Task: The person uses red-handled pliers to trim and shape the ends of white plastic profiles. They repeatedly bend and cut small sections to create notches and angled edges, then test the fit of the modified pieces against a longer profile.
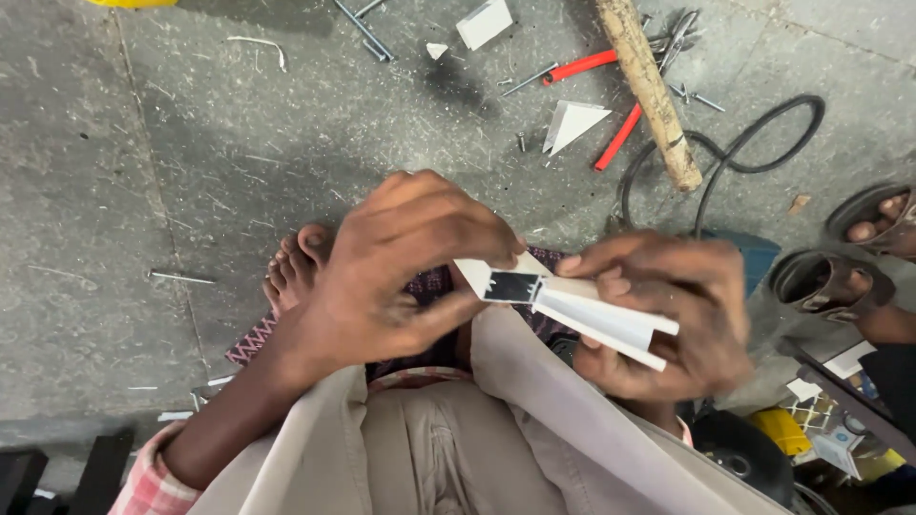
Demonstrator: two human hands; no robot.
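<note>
left hand (401, 272): left of the short white hollow metal section (572, 310), thumb under its open end. right hand (668, 319): right of it, fingers over and under. both above the lap. thick wooden stick (651, 91): on the concrete floor (114, 191) ahead, across red-handled pliers (611, 105); black cable loop (744, 143) right of it.

The person wears a shirt with a pink-and-white checked sleeve (153, 486), its cuff rolled at the forearm of the left hand (401, 262). Beige trousers (429, 448) cover both legs, with a seam running down the middle. A patterned maroon cloth (258, 339) lies under the knees, and 1 bare foot (291, 272) shows beyond it.
</note>
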